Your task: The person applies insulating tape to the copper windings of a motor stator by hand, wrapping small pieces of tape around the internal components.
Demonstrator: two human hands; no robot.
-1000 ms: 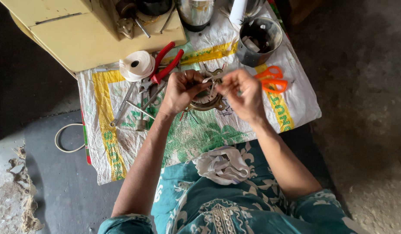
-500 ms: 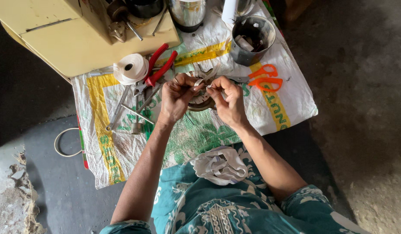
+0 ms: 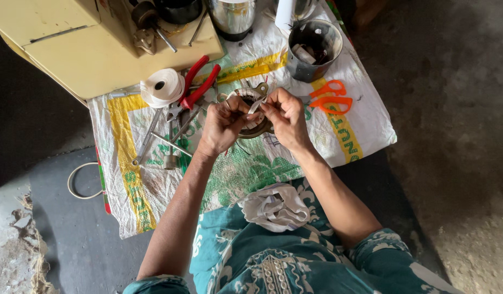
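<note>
My left hand (image 3: 223, 124) and my right hand (image 3: 285, 117) are raised together over a woven sack mat (image 3: 153, 179). Both grip a round metal motor part with wire windings (image 3: 250, 97), held between them. A strip of white tape (image 3: 257, 105) runs between my fingertips at its rim. Most of the part is hidden behind my fingers.
A white tape roll (image 3: 161, 86), red-handled pliers (image 3: 198, 87), and several metal tools (image 3: 170, 136) lie left of my hands. Orange scissors (image 3: 330, 96) lie to the right. A metal cup (image 3: 313, 50) stands behind. A cream box (image 3: 88, 49) is at the back left. Crumpled cloth (image 3: 276, 207) rests on my lap.
The view has shifted a little. My hands stay together on the motor part, with the fingers working at the tape on its rim.
</note>
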